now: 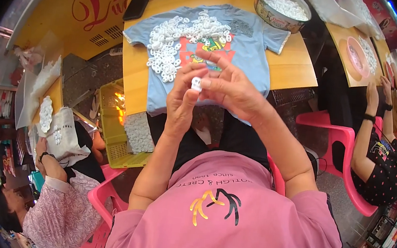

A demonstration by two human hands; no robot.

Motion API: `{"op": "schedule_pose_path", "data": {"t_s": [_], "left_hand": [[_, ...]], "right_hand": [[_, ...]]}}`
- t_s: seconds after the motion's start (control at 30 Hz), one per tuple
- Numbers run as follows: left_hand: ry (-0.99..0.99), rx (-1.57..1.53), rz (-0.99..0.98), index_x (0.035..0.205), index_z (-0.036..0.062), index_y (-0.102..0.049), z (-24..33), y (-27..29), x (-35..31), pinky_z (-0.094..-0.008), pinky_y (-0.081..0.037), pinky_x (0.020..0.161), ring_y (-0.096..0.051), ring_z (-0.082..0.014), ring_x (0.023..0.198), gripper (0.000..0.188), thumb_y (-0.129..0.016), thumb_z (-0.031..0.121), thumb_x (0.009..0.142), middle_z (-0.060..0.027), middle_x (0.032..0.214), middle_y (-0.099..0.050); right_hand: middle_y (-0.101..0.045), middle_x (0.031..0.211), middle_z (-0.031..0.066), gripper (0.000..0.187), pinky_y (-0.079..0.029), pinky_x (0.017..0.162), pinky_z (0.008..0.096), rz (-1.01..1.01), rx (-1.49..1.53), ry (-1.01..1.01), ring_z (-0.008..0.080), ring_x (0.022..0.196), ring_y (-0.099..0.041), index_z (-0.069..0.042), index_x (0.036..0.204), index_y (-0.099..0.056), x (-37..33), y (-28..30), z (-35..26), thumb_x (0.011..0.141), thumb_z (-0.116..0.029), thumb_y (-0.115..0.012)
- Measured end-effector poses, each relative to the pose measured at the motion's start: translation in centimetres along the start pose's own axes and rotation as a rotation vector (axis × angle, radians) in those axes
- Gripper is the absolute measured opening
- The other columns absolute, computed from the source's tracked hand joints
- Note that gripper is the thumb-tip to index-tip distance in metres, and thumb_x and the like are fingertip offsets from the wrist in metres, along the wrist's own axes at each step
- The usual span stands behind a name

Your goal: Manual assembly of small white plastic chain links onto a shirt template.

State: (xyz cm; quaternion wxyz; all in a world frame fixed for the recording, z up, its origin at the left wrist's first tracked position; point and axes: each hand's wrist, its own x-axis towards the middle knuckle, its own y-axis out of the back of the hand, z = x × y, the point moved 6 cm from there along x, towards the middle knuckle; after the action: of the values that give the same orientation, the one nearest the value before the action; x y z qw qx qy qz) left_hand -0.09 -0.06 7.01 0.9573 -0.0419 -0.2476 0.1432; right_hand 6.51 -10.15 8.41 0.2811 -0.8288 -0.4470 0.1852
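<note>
Close together in front of me, both hands meet over the near edge of a light blue T-shirt (258, 57) spread on the table. My left hand (182, 95) pinches a small white plastic piece with two holes (196, 83) between thumb and fingers. From the other side my right hand (236, 89) has its thumb against the same piece; its upper fingers are bent loosely over the left fingertips, and some are partly hidden. Beyond the hands, a pile of similar white pieces (165, 48) lies across the shirt, beside a patch of tiny grey bits (241, 28).
A round tin (282, 21) full of white pieces stands at the table's far right, a black phone (137, 5) far left. Below left is a yellow crate (113, 127). Co-workers sit on both sides on pink chairs (351, 145); a pink basin (358, 56) is at right.
</note>
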Motion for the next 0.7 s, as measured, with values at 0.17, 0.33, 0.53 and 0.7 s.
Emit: {"op": "schedule_pose_path", "data": {"t_s": [0.17,0.33,0.53,0.7], "left_hand": [[0.057,-0.054,0.070,0.116,0.0001,-0.060,0.4,0.9,-2.5,-0.0367,-0.037,0.104,-0.048,-0.0227,0.120,0.055,-0.047,0.051,0.098,-0.0136,0.124,-0.053],[0.020,-0.104,0.109,0.114,-0.0013,-0.060,1.9,2.3,-3.9,-0.0375,-0.037,0.104,-0.049,-0.0249,0.120,0.055,-0.049,0.050,0.097,-0.0145,0.121,-0.054],[0.002,-0.160,0.259,0.104,-0.0009,-0.062,3.7,5.9,-5.7,-0.0409,-0.039,0.103,-0.051,-0.0283,0.117,0.049,-0.056,0.046,0.095,-0.0115,0.110,-0.058],[-0.041,-0.070,0.359,0.099,0.0015,-0.062,5.6,8.6,-6.9,-0.0389,-0.042,0.100,-0.052,-0.0278,0.114,0.048,-0.058,0.049,0.092,-0.0089,0.104,-0.059]], "right_hand": [[-0.056,0.118,0.0074,0.072,-0.051,0.092,0.0377,-0.013,0.171,-0.070,0.0168,0.109,-0.058,-0.009,0.149,-0.026,-0.1,-1.9,3.0,0.089,-0.005,-0.066],[-0.055,0.115,0.0065,0.077,-0.051,0.092,0.0358,-0.060,0.241,-0.101,0.0159,0.108,-0.058,-0.008,0.150,-0.022,0.2,-4.5,5.0,0.087,-0.001,-0.066],[-0.058,0.108,0.0060,0.081,-0.051,0.088,0.0313,-0.143,0.274,-0.126,0.0145,0.102,-0.061,-0.007,0.151,-0.016,1.7,-8.1,7.4,0.087,0.001,-0.066],[-0.051,0.110,0.0047,0.084,-0.047,0.092,0.0290,-0.220,0.296,-0.188,0.0144,0.106,-0.057,-0.004,0.151,-0.014,3.0,-10.9,9.2,0.084,0.004,-0.064]]}}
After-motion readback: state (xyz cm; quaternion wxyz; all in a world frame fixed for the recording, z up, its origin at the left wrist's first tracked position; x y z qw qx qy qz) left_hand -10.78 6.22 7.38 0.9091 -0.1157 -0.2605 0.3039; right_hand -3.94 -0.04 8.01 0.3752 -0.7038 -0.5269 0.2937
